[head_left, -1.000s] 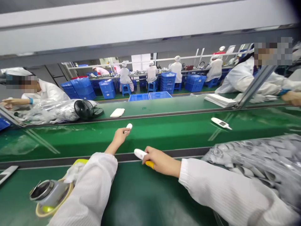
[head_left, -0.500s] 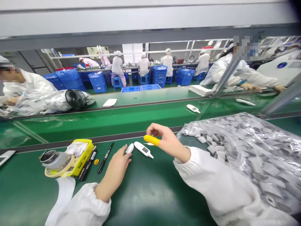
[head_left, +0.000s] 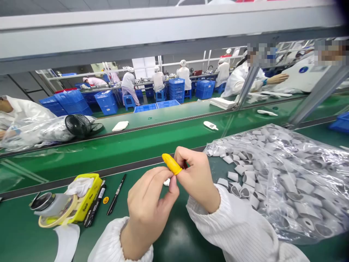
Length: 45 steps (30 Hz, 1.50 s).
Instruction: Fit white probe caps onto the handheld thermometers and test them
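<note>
My left hand (head_left: pixel 152 203) is closed, thumb and fingertips pinching at the rim of a yellow finger cot (head_left: pixel 170 163). That cot covers the thumb of my right hand (head_left: pixel 195 174). My right hand's fingers are curled, and whatever they may hold is hidden. A bit of a white item (head_left: pixel 167 182) shows between the hands; most of it is covered. Beyond them, a white thermometer-like device (head_left: pixel 210 125) with a small dark display lies on the green belt (head_left: pixel 152 140). Another white device (head_left: pixel 266 112) lies farther right.
At right, a clear plastic bag (head_left: pixel 283 178) spills grey-white tube-like pieces. At left are a yellow basket (head_left: pixel 88 198) with a cloth, a metal-topped bottle (head_left: pixel 50 203), black markers (head_left: pixel 95 205), a pen (head_left: pixel 116 194) and a curled white strip (head_left: pixel 67 242). Co-workers sit across the belt.
My left hand has left the white device on the table and come up to my right thumb, closing at the finger cot. The view has swung right and tilted up slightly.
</note>
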Motion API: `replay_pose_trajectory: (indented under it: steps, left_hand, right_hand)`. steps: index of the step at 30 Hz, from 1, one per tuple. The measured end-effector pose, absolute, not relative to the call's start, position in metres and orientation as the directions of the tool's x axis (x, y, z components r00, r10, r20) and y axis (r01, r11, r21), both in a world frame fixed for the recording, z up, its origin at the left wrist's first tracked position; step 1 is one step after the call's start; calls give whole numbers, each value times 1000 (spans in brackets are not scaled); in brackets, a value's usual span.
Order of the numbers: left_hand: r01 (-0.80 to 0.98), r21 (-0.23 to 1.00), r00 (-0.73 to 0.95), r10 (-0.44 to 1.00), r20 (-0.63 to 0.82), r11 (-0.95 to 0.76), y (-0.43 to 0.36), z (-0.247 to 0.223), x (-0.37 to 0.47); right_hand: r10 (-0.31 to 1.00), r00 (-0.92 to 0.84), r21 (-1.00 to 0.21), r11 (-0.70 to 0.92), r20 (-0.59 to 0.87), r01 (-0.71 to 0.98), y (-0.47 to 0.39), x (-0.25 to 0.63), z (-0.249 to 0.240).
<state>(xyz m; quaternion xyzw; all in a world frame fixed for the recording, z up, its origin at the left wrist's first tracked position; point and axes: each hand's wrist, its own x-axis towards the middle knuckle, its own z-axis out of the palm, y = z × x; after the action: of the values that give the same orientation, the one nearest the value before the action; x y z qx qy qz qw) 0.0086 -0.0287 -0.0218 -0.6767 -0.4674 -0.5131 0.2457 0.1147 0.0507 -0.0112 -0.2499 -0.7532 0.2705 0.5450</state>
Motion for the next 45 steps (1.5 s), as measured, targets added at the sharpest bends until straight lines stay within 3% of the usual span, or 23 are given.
replay_pose_trajectory:
  steps: [4, 10, 17, 25, 32, 36, 41, 45]
  left_hand:
    - [902, 144, 40, 410, 911, -407, -25, -22, 3]
    - [892, 218, -21, 446, 895, -396, -16, -19, -11]
    - [914, 199, -45, 397, 917, -354, -6, -19, -24]
    - [915, -13, 151, 313, 938, -403, -2, -26, -15]
    - [908, 70, 86, 348, 934, -413, -9, -38, 8]
    - [926, 3, 159, 397, 904, -377, -15, -47, 19]
    - [891, 52, 159, 417, 895, -451, -19, -48, 23]
    - [911, 122, 68, 434, 899, -395, -16, -50, 26]
  right_hand:
    - [652, -306, -641, 753, 694, 150, 50, 107, -15]
    - [732, -415, -768, 631, 540, 112, 53, 100, -17]
    - [745, -474, -842, 540, 469, 15, 57, 96, -17]
    - [771, -290, -823, 528, 568, -208, 64, 97, -17]
    - [778, -99, -781, 601, 620, -167, 66, 105, -13]
    - [770, -64, -770, 624, 635, -133, 65, 108, -10]
    - [745, -66, -747, 654, 663, -122, 68, 110, -11]
    - [704, -65, -705, 696, 707, -139, 69, 109, -12]
